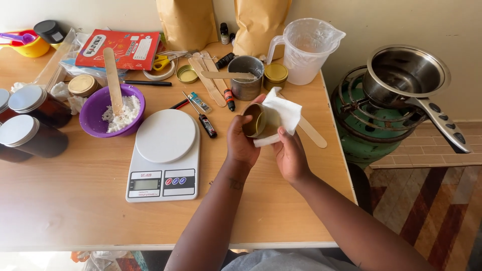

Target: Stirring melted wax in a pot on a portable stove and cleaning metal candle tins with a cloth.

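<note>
Fingers of the left hand (242, 143) are curling around a small gold tin (254, 121), holding it tipped on its side above the wooden table (75, 200), just right of the white kitchen scale (164, 155). The right hand (290, 155) is pinching a white paper towel (281, 115) against the tin's rim, fingers pressed together. A purple bowl (95, 118) of white flakes is sitting left of the scale, and a wooden stick (312, 133) is lying beneath the towel.

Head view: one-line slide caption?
Left hand holds a small gold tin; right hand holds a white tissue against it.
</note>
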